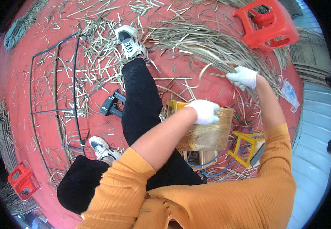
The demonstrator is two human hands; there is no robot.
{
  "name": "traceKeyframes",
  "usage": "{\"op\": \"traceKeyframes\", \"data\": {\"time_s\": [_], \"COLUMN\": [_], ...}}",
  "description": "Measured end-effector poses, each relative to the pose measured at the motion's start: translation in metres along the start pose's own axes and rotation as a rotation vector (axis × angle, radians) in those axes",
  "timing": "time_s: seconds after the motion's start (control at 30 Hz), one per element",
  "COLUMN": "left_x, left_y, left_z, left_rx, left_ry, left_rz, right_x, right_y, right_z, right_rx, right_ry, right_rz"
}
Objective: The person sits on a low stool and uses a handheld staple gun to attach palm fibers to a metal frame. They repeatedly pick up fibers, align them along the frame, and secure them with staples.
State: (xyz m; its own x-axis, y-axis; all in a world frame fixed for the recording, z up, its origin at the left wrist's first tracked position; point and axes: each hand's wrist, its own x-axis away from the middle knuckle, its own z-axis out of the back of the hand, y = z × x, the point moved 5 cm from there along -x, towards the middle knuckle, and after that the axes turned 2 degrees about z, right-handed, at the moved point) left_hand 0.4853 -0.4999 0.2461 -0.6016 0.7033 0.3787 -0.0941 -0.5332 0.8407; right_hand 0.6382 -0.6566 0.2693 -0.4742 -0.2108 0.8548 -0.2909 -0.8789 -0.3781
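Note:
My left hand, in a white glove, rests with curled fingers over a worn brown block-like surface beside my leg. Whatever those fingers may hold is hidden. Farther out to the right, my right hand, also gloved, is closed at the edge of a long heap of flat tan strips. Its fingertips pinch a strip, and a pale curled strip arcs leftward close by. Yellow framing shows behind the brown surface.
A red plastic stool lies tipped at far right; another is at left. A black nail-gun-like tool lies by my leg. Left of it is a thin rectangular frame. A small yellow stand and blue hose sit at right.

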Motion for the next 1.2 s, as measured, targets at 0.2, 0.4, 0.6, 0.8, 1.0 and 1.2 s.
{"op": "traceKeyframes", "data": {"time_s": [0.2,0.4,0.6,0.8,1.0,1.2], "left_x": [0.061,0.134,0.228,0.269,0.282,0.372], "left_y": [0.013,0.028,0.018,0.052,0.083,0.103], "left_z": [0.022,0.035,0.06,0.066,0.075,0.125], "left_rx": [0.866,1.669,1.702,1.716,1.777,1.583], "left_ry": [0.529,0.852,0.965,0.93,1.052,1.059], "left_rz": [-0.259,-0.331,-0.669,-0.978,-0.722,-1.097], "right_x": [0.11,0.15,0.179,0.194,0.197,0.215], "right_y": [-0.041,-0.068,-0.05,-0.051,-0.047,-0.024], "right_z": [-0.092,-0.199,-0.24,-0.236,-0.194,0.007], "right_rx": [-0.221,0.281,0.373,0.35,0.451,0.396], "right_ry": [-0.021,0.488,0.475,0.458,0.642,1.005], "right_rz": [0.336,0.709,0.753,0.858,0.968,1.042]}}
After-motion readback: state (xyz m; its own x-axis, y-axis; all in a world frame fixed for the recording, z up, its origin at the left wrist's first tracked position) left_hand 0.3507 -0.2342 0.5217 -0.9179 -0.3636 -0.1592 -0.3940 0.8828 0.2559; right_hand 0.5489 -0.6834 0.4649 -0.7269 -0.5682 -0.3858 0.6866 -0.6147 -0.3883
